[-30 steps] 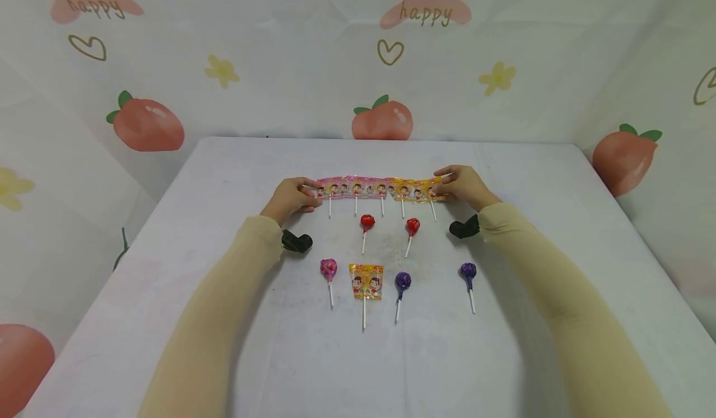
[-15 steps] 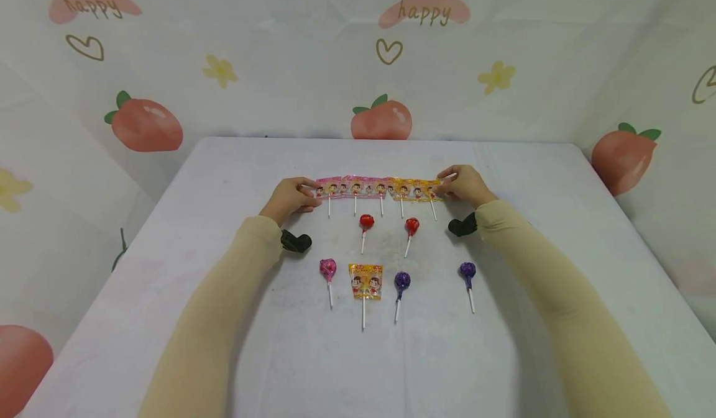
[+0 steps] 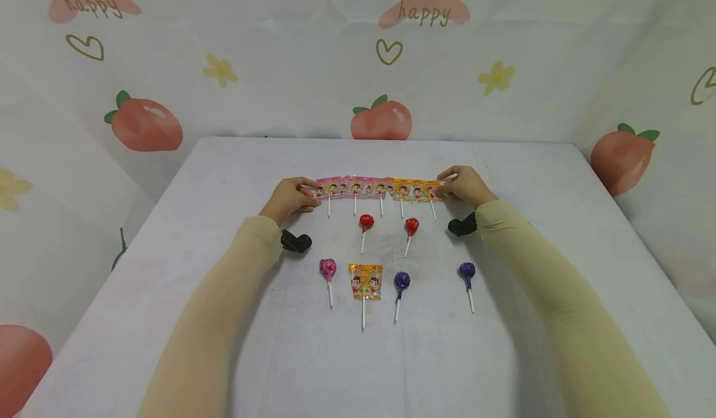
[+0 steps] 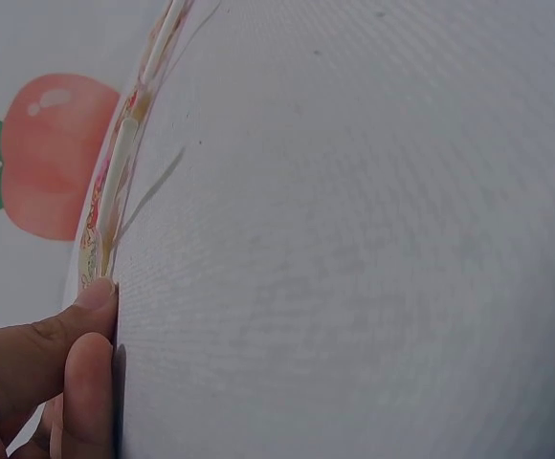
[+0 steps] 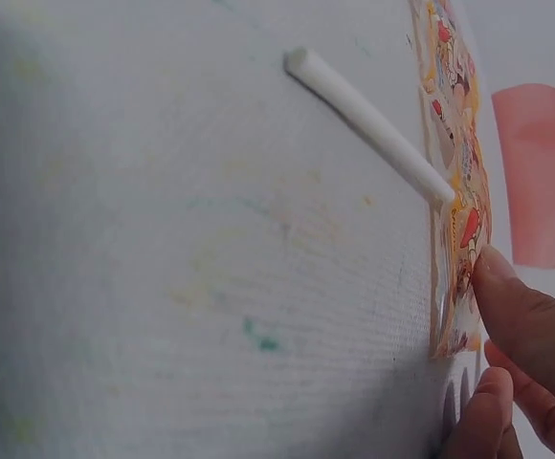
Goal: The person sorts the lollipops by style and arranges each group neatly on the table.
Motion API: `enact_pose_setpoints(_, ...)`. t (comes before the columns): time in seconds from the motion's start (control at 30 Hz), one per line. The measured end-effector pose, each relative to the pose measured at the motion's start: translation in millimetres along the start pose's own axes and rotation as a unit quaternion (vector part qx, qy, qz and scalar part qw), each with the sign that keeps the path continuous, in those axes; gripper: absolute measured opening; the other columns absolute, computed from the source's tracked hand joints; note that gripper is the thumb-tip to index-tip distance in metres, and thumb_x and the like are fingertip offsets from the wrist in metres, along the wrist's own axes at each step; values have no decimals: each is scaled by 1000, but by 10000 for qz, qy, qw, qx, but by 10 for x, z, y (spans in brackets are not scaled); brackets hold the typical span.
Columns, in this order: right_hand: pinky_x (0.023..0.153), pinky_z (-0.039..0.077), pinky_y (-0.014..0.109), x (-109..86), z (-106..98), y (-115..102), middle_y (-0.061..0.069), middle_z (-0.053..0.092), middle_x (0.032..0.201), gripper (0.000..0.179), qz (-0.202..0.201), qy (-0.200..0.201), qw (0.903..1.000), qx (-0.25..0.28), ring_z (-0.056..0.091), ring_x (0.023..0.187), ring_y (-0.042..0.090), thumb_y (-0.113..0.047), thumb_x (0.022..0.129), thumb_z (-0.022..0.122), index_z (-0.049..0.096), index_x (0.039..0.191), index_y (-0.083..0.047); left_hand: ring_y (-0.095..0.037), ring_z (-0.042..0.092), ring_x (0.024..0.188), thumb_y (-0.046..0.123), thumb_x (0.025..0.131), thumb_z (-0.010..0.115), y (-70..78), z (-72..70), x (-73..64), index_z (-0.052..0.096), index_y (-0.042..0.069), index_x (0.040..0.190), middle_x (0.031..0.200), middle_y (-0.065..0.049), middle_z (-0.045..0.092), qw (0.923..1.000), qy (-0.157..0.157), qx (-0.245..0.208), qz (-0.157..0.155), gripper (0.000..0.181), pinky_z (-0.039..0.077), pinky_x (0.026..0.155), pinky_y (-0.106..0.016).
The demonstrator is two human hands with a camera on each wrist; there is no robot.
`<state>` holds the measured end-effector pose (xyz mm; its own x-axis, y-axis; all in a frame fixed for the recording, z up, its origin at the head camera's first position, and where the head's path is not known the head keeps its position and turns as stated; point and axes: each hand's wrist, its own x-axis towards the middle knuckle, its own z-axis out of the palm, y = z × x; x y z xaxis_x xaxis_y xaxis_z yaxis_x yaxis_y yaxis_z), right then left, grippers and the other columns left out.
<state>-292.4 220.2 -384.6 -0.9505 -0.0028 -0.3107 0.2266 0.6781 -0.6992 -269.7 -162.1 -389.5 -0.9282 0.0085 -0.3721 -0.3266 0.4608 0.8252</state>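
In the head view, a row of flat-wrapped lollipops lies across the table, with three pink-wrapped lollipops (image 3: 355,186) on the left and two orange-wrapped lollipops (image 3: 411,189) on the right. My left hand (image 3: 292,195) touches the row's left end with its fingertips; in the left wrist view a fingertip meets the wrapper edge. At the opposite end is my right hand (image 3: 464,185), its thumb against the last orange wrapper (image 5: 469,229) and a finger extended past the top edge. All the white sticks point toward me.
Nearer me lie two red round lollipops (image 3: 366,221), a pink round lollipop (image 3: 327,269), a single orange-wrapped lollipop (image 3: 365,281) and two purple round lollipops (image 3: 402,280). Black wrist-worn devices (image 3: 295,241) sit below both hands. A peach-print cloth (image 3: 313,64) hangs behind the white table (image 3: 252,157).
The rightmost orange lollipop's wrapper has shifted very slightly left, with my right hand still at its edge. Otherwise both hands and the lollipops stay nearly still.
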Motion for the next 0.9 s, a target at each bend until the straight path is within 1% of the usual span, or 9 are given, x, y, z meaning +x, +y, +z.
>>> enact_pose_setpoints(0.17, 63, 46, 19, 1, -1, -5, 12, 57, 111, 49, 47, -72, 10000, 47, 54, 77, 11, -26, 87, 74, 56, 127, -5, -4, 56, 61, 3, 85, 73, -5, 3, 8, 61, 10, 128, 91, -4, 50, 10000, 32, 26, 0, 45, 55, 59, -15)
enact_pose_setpoints(0.27, 63, 47, 19, -21, -12, -24, 13, 57, 114, 50, 59, -94, 9996, 244, 54, 75, 9, -26, 89, 72, 54, 130, -4, -4, 56, 60, 2, 85, 73, -3, 1, 5, 61, 10, 128, 91, -4, 50, 10000, 40, 17, -12, 45, 55, 59, -16)
enact_pose_setpoints(0.33, 68, 49, 20, -63, -30, -58, 14, 56, 118, 52, 7, -144, 9987, 489, 55, 79, 10, -26, 90, 70, 51, 133, -3, -4, 56, 60, 2, 85, 73, -2, 0, 1, 61, 9, 128, 91, -4, 50, 10000, 22, -1, -9, 46, 55, 59, -16)
enact_pose_setpoints(0.4, 79, 53, 23, -119, -55, -107, 15, 53, 122, 54, -134, -225, 9957, 884, 59, 89, 16, -25, 92, 67, 47, 137, -2, -4, 56, 60, 2, 85, 73, 1, -2, -2, 61, 9, 128, 92, -4, 50, 10000, 25, -4, -13, 46, 55, 59, -16)
enact_pose_setpoints(0.5, 99, 50, 33, -230, -97, -213, 15, 49, 126, 57, -488, -404, 9867, 1494, 56, 113, 28, -24, 94, 65, 41, 141, 0, -4, 56, 60, 3, 85, 73, 4, 1, -2, 61, 10, 128, 92, -4, 50, 10000, 29, 6, -7, 46, 55, 59, -16)
enact_pose_setpoints(0.6, 107, 43, 40, -388, -121, -330, 16, 47, 128, 56, -947, -588, 9763, 1854, 48, 126, 35, -23, 95, 63, 39, 141, -1, -4, 55, 59, 3, 85, 73, 5, 3, 2, 61, 10, 127, 92, -4, 50, 10000, 49, 28, -20, 45, 55, 59, -16)
enact_pose_setpoints(0.73, 108, 42, 44, -661, -69, -460, 18, 46, 130, 49, -1644, -724, 9664, 1838, 52, 121, 31, -22, 96, 61, 43, 138, -3, -4, 55, 59, 2, 84, 73, 4, 2, 2, 61, 9, 127, 92, -4, 50, 10000, 40, -16, -25, 45, 55, 59, -16)
enact_pose_setpoints(0.8, 106, 44, 45, -790, 1, -506, 20, 48, 130, 47, -2006, -809, 9603, 1760, 55, 116, 28, -21, 96, 61, 45, 137, -3, -4, 56, 59, 2, 84, 73, 2, 1, -1, 60, 9, 128, 91, -4, 50, 10000, 22, -37, -8, 46, 55, 59, -16)
enact_pose_setpoints(0.9, 100, 49, 41, -952, 149, -556, 23, 51, 129, 42, -2336, -1061, 9523, 1653, 57, 111, 24, -17, 96, 62, 49, 133, -3, -4, 57, 60, 2, 84, 73, 1, 2, -3, 60, 9, 129, 91, -4, 50, 10000, 8, -29, -9, 47, 55, 60, -16)
